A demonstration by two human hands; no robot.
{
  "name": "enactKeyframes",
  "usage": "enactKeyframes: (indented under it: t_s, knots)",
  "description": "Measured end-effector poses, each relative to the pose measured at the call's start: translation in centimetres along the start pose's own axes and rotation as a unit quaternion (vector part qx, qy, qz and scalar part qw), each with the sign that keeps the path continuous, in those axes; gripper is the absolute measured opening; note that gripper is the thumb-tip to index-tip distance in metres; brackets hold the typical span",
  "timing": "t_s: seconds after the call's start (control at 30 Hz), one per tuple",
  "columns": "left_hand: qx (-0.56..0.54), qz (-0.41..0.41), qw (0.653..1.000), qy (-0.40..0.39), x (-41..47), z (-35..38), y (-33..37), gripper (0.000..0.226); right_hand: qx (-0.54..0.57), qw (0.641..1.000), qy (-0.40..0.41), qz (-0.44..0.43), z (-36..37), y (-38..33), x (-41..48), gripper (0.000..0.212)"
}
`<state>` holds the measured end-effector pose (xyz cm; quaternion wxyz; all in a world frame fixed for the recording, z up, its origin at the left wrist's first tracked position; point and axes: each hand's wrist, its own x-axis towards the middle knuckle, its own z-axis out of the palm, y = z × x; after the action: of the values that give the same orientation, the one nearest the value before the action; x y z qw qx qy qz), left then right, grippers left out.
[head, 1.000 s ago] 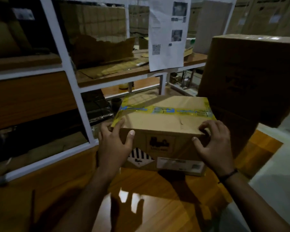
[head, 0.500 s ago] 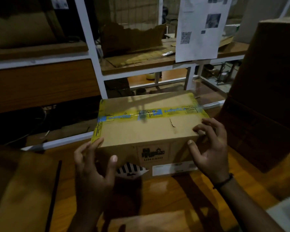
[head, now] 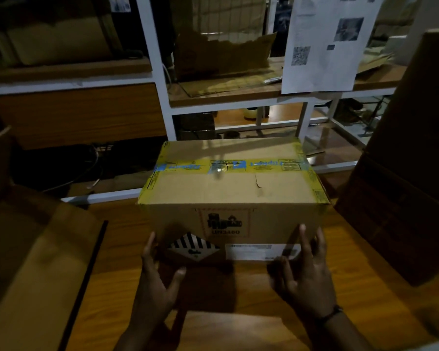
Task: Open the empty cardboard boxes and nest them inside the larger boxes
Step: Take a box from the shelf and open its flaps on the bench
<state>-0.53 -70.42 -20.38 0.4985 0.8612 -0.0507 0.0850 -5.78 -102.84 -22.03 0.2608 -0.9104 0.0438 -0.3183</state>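
Small cardboard box is sitting on the wooden worktop, centre of view, flaps closed. Yellow-and-blue printed tape is running across its top seam and down both side edges. The near face is carrying a black-and-white striped diamond label at lower left and a white address label at lower right.

Both hands are showing spread, straight fingers and holding nothing. The left hand is reaching to the lower left corner of the near face, fingertips at the box edge. The right hand, a dark band on its wrist, is reaching to the lower right corner, fingers lying over the face. Actual contact: cannot tell, the light is dim.

A large cardboard box is standing just right of the small one. An open box is lying at the left, apart from it. Behind the worktop a white shelf rack is holding torn cardboard, and a printed sheet is hanging in front of it.
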Motion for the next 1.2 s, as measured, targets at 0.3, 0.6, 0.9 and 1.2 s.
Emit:
enactKeyframes:
  t_s: [0.3, 0.6, 0.9, 1.2]
  knots:
    - [-0.010, 0.023, 0.998, 0.059, -0.1, -0.4, 1.9, 0.092, 0.025, 0.998, 0.010, -0.064, -2.6, 0.3, 3.0, 0.086]
    - [0.030, 0.073, 0.988, 0.135, -0.6, -3.8, 8.9, 0.068, 0.020, 0.991, 0.091, -0.099, -7.1, -2.7, 7.5, 0.038]
    - [0.061, 0.048, 0.993, 0.088, 2.7, -3.4, 6.9, 0.058, 0.065, 0.992, 0.041, -0.098, -5.2, -2.4, 10.7, 0.035]
    - [0.008, 0.037, 0.997, 0.070, 2.6, -1.2, 5.6, 0.073, 0.198, 0.980, 0.013, -0.031, -3.1, -0.2, 7.2, 0.080]
